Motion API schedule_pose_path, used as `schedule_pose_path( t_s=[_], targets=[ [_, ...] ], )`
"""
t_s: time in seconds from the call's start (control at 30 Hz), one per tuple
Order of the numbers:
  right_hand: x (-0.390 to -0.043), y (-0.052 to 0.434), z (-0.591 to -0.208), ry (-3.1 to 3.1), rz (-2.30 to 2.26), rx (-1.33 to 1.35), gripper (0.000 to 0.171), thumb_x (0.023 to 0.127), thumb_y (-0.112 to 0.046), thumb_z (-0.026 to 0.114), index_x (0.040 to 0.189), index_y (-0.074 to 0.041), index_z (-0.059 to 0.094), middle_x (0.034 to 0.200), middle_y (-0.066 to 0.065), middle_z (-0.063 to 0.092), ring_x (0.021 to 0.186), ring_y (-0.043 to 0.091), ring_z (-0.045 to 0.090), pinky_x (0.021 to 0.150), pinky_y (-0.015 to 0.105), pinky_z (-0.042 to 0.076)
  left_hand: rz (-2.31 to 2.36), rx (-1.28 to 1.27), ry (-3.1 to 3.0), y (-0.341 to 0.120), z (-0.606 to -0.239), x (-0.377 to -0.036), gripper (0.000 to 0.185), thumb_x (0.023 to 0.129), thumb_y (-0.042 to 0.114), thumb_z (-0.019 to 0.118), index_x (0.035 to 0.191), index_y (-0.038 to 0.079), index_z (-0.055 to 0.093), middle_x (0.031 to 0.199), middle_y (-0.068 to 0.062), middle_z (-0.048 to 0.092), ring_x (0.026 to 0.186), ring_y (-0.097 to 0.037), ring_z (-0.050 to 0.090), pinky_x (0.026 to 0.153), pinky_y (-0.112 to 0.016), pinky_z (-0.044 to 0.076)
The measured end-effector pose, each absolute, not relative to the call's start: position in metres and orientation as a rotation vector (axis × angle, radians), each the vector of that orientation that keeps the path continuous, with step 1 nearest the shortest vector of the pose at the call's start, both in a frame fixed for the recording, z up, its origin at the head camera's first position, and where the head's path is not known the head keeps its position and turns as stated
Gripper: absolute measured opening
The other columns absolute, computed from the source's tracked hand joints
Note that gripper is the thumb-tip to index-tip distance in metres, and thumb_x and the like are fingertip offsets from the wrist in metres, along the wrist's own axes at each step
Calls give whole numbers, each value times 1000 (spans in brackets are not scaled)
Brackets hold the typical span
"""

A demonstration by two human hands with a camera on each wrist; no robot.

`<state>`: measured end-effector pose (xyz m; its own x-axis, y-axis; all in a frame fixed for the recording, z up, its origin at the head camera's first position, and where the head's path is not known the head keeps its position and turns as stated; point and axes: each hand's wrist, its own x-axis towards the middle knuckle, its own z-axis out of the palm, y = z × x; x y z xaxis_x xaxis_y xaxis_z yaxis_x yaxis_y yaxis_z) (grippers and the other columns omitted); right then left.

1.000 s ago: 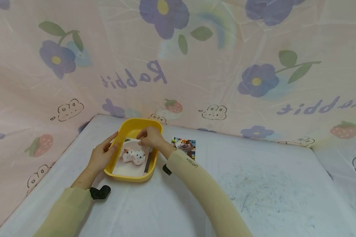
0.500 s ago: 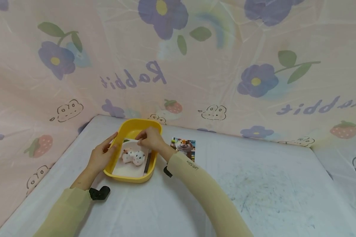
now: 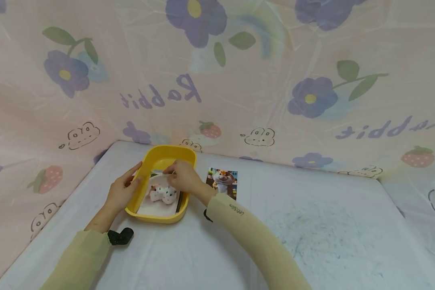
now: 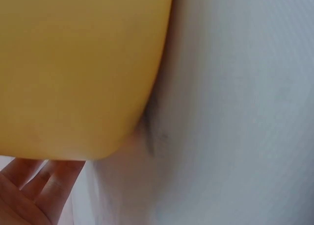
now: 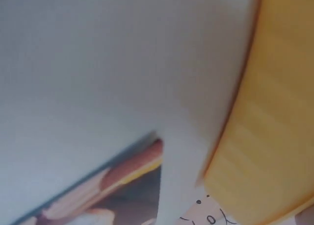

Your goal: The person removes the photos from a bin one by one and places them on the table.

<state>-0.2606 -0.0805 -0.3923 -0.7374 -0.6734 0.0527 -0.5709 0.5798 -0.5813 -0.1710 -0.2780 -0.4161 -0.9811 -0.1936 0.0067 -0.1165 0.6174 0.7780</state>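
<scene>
Left hand [image 3: 122, 190] lay flat-fingered against yellow tray [image 3: 156, 160]; right hand [image 3: 181, 177] pinched photo card [image 3: 158, 198] inside. Wrist views showed only tray wall, not card.

In the head view, the right hand [image 3: 181, 177] covered the far edge of the photo card [image 3: 159, 199] lying in the yellow tray [image 3: 156, 217], so the fingertip contact could not be determined. The right forearm hid the lower corner of a second photo card [image 3: 222, 182]. The left wrist view cut off the left hand [image 4: 34, 190] at the frame edge. The right wrist view was blurred throughout.
</scene>
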Motion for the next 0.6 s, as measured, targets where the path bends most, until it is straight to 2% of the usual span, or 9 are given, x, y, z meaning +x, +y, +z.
schedule_pose_path(
  t_s=[0.13,0.37,0.6],
  targets=[
    [-258,-81,-394,2657,-834,-1037,26,91,-12,61,114,-16,71,108,1,60,89,12,53,79,21,47,-1317,268,-2749,-278,-416,-171,51,103,30,40,152,27,26,148,-28,35,124,-46,47,99,-56,43],
    [-254,-81,-394,2630,-912,-993,25,90,-19,67,114,-18,70,119,4,58,105,16,54,99,29,45,-1327,272,-2744,-279,-416,-171,51,103,31,40,152,28,26,149,-28,34,125,-46,45,99,-57,43],
    [-251,-76,-393,2501,-1077,-1018,26,89,-14,66,115,-16,69,116,0,66,106,14,59,93,25,48,-1316,265,-2747,-279,-417,-171,51,103,32,39,152,28,26,144,-29,41,120,-45,51,96,-54,46]
  ],
)
